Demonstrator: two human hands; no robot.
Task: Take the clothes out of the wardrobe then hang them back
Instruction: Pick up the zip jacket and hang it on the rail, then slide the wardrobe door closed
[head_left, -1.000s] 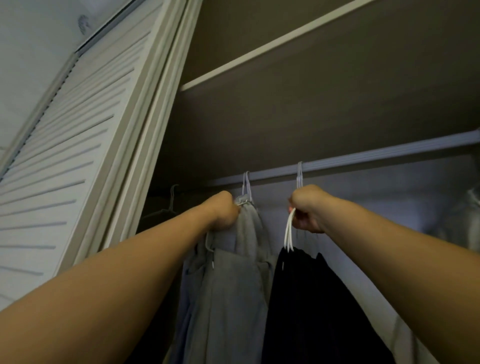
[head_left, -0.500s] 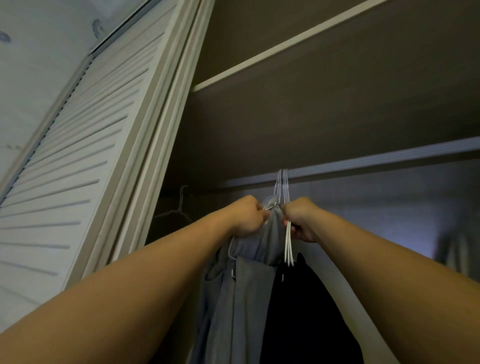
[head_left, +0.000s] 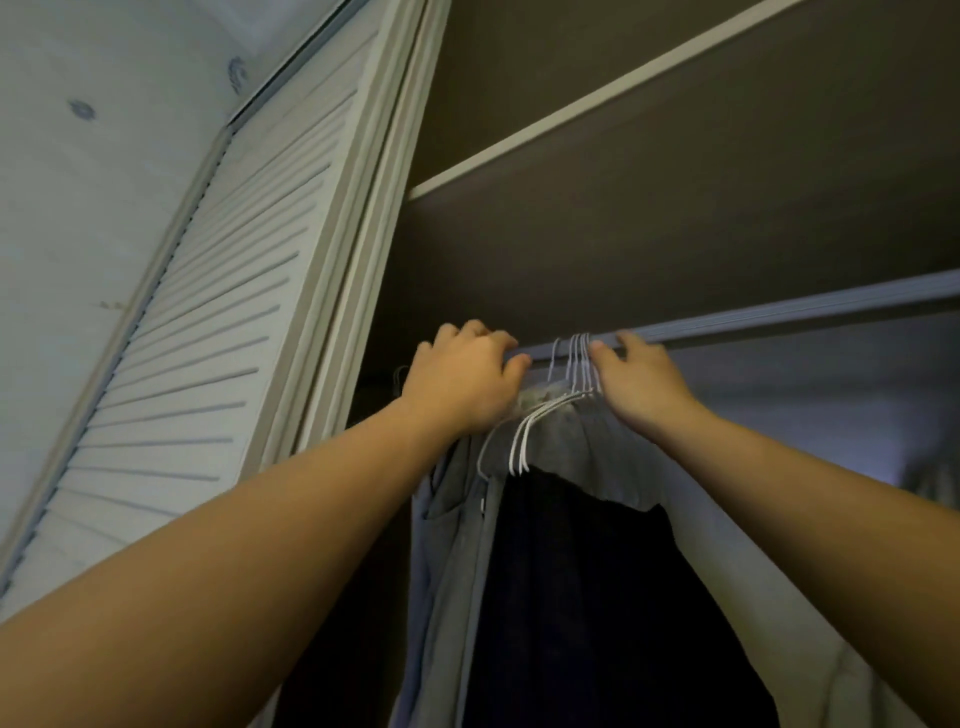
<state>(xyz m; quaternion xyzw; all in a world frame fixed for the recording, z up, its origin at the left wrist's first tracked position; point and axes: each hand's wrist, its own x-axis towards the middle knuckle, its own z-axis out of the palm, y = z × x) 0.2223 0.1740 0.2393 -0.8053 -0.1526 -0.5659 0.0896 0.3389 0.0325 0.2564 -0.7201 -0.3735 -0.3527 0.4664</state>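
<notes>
Head view, centre of the frame: the left hand (head_left: 462, 382) has its fingers (head_left: 470, 332) curled over the top of the pale grey metal hanging rail (head_left: 779, 318), with the thumb pointing toward the hooks. Just to its right, the right hand (head_left: 641, 387) is spread. Its fingers (head_left: 631, 345) are nearly straight, the tips touch the rail, and its inner side rests against the bunch of thin white wire hangers (head_left: 576, 364); it grasps nothing. The hangers' hooks sit on the rail, packed tightly between the two hands, and their shoulders fan down and to the left. Below them hangs a grey cloth garment (head_left: 563, 447), draped over a black garment (head_left: 597, 597) that fills the lower middle. A blue-grey garment (head_left: 441, 545) with a pocket hangs along their left edge. Both bare forearms rise from the bottom corners and hide parts of the clothes. Above the rail runs the brown wardrobe shelf (head_left: 623, 234) with a pale front edge. A white louvred door (head_left: 208, 338) stands open across the left, and white ceiling (head_left: 104, 182) fills the upper left.
</notes>
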